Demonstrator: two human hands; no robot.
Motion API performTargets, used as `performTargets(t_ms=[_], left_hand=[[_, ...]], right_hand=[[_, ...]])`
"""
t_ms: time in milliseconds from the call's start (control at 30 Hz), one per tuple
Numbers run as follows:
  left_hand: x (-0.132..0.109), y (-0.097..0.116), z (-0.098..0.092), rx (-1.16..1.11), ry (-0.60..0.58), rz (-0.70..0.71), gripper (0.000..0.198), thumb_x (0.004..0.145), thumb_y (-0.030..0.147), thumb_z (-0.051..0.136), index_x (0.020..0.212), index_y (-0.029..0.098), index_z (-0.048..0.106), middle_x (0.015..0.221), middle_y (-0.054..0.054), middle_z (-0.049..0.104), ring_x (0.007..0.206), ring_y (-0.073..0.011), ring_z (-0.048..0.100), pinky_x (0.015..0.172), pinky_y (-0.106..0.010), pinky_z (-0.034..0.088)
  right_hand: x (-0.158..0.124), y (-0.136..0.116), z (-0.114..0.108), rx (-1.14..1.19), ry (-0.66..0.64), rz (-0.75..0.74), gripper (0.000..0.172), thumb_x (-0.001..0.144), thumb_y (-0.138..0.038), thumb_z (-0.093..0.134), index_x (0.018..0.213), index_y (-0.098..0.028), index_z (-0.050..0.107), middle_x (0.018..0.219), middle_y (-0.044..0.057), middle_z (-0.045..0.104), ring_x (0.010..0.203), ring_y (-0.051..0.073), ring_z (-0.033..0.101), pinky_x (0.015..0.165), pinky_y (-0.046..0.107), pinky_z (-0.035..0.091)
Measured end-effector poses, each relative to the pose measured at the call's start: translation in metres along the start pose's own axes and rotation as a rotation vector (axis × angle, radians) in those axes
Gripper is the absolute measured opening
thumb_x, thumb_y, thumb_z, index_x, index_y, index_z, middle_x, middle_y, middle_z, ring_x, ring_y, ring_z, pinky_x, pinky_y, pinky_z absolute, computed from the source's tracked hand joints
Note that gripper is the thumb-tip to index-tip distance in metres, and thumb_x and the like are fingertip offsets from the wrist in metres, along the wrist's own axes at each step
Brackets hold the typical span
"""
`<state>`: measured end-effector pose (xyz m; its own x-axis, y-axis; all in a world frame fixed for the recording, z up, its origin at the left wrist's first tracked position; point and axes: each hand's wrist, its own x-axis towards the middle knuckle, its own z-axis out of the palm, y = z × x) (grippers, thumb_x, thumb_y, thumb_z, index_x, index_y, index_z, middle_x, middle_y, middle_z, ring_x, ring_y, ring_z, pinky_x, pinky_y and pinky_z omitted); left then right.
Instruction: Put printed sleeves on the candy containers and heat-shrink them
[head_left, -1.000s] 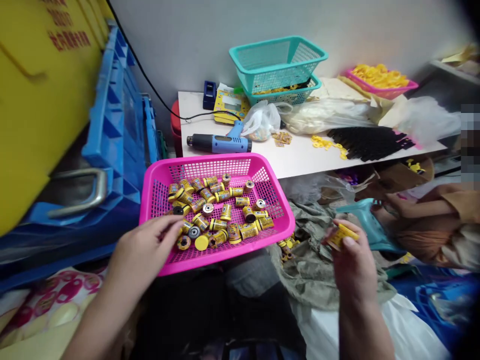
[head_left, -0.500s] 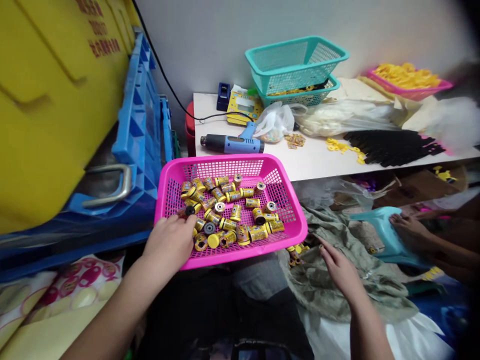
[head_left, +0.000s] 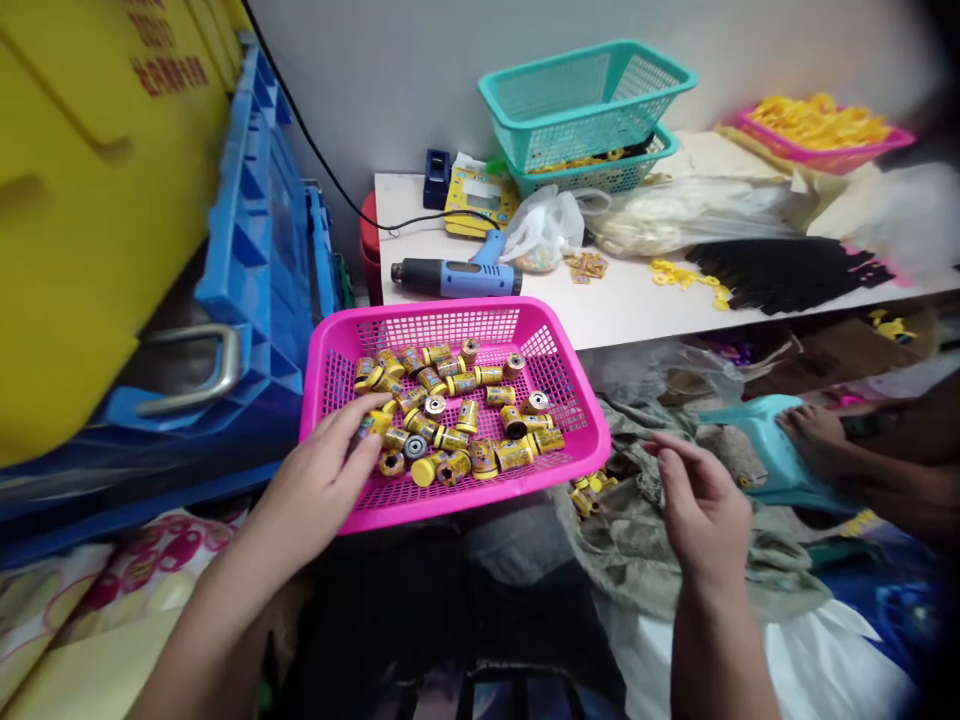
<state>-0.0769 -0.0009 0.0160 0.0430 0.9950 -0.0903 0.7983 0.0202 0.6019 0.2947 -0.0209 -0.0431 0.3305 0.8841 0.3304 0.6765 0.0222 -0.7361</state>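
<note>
A pink mesh basket [head_left: 457,508] holds several small yellow printed cylinders [head_left: 514,457], some lying on their sides and some on end. My left hand [head_left: 319,465] reaches over its left wall, thumb and fingers closed around a yellow cylinder [head_left: 373,422] at the pile's left edge. To the right of the basket, my right hand [head_left: 705,505] hovers above a grey-green sack [head_left: 652,560], palm turned inward. Its fingers are loosely bent, the thumb is a little apart, and nothing shows in it. More yellow cylinders [head_left: 589,492] lie in the sack's mouth.
Behind the basket, a white table [head_left: 600,325] carries a blue heat gun [head_left: 457,277], stacked teal baskets [head_left: 592,120], a plastic bag [head_left: 547,235] and black strips [head_left: 795,275]. Blue crates [head_left: 247,200] stand at left. Another person's foot [head_left: 814,425] rests on a teal stool [head_left: 750,420].
My right hand has risen slightly and turned, its outstretched fingers now bent. The left hand has shifted a little up and left, its thumb and forefinger now showing around a yellow cylinder.
</note>
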Motion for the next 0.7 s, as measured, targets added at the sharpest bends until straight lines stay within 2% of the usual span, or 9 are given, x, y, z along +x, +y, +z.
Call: performTargets(t_ms=[67,133,167,233,333,433,500,600,700], left_hand=[[-0.004,0.0,0.002,-0.293,-0.012,-0.061,0.061,0.093,0.052,0.038,0.144,0.018,0.046,0.097,-0.007,0.073,0.082,-0.0237,0.07,0.079,-0.034,0.055],[-0.006,0.002,0.007,-0.506,-0.074,-0.117,0.067,0.091,0.058,0.044,0.143,0.016,0.049,0.068,-0.001,0.068,0.062,-0.0202,0.066,0.066,-0.031,0.056],[-0.006,0.004,0.01,-0.587,-0.093,-0.143,0.068,0.088,0.061,0.049,0.139,0.016,0.055,0.062,0.0,0.066,0.058,-0.0195,0.065,0.064,-0.031,0.057],[-0.008,0.006,0.013,-0.707,-0.089,-0.205,0.066,0.079,0.063,0.063,0.125,0.017,0.066,0.067,-0.002,0.071,0.062,-0.0198,0.068,0.067,-0.031,0.059],[-0.013,0.006,0.011,-0.846,-0.011,-0.299,0.062,0.063,0.059,0.081,0.108,0.017,0.073,0.086,-0.007,0.079,0.073,-0.0229,0.074,0.076,-0.036,0.062],[-0.018,0.005,0.008,-0.906,0.052,-0.304,0.054,0.053,0.051,0.09,0.091,0.017,0.074,0.09,-0.009,0.079,0.083,-0.0257,0.075,0.081,-0.038,0.062],[-0.02,0.007,0.006,-0.91,0.053,-0.284,0.051,0.048,0.049,0.092,0.083,0.017,0.072,0.089,-0.009,0.079,0.086,-0.0266,0.075,0.08,-0.037,0.062],[-0.021,0.012,0.007,-0.898,0.031,-0.239,0.047,0.049,0.046,0.092,0.08,0.017,0.071,0.09,-0.009,0.079,0.087,-0.0267,0.075,0.077,-0.035,0.063],[-0.023,0.018,0.009,-0.816,0.016,-0.146,0.044,0.059,0.043,0.089,0.093,0.02,0.075,0.103,-0.009,0.078,0.092,-0.0269,0.074,0.08,-0.035,0.063]], right_hand=[[0.005,-0.046,0.019,0.091,-0.185,-0.17,0.024,0.094,-0.037,0.053,0.105,-0.024,0.07,0.102,0.009,0.072,0.095,0.025,0.066,0.086,0.041,0.05],[0.009,-0.082,0.048,0.055,-0.53,-0.303,0.026,0.095,-0.039,0.052,0.108,-0.024,0.069,0.107,0.011,0.071,0.1,0.028,0.064,0.091,0.047,0.047],[0.011,-0.095,0.062,-0.011,-0.664,-0.325,0.028,0.094,-0.042,0.055,0.109,-0.024,0.068,0.108,0.011,0.071,0.102,0.03,0.062,0.093,0.052,0.044],[0.012,-0.11,0.088,-0.067,-0.767,-0.345,0.022,0.084,-0.042,0.069,0.092,-0.021,0.07,0.092,0.011,0.07,0.101,0.034,0.06,0.097,0.058,0.038],[0.012,-0.112,0.103,-0.099,-0.812,-0.348,0.021,0.07,-0.03,0.082,0.077,-0.02,0.065,0.074,0.006,0.063,0.09,0.031,0.06,0.095,0.058,0.039],[0.011,-0.105,0.094,0.015,-0.891,-0.279,0.023,0.075,-0.025,0.076,0.094,-0.022,0.063,0.082,0.003,0.063,0.079,0.022,0.059,0.082,0.045,0.048],[0.008,-0.1,0.082,0.266,-0.906,-0.175,0.026,0.081,-0.027,0.071,0.104,-0.023,0.06,0.097,0.004,0.066,0.088,0.021,0.062,0.08,0.038,0.051],[-0.001,-0.096,0.066,0.614,-0.864,-0.019,0.033,0.086,-0.03,0.069,0.117,-0.025,0.058,0.12,0.007,0.064,0.111,0.02,0.062,0.09,0.034,0.052],[-0.009,-0.093,0.056,0.679,-0.786,-0.023,0.034,0.085,-0.028,0.072,0.118,-0.028,0.063,0.121,0.006,0.065,0.114,0.02,0.062,0.096,0.035,0.051]])
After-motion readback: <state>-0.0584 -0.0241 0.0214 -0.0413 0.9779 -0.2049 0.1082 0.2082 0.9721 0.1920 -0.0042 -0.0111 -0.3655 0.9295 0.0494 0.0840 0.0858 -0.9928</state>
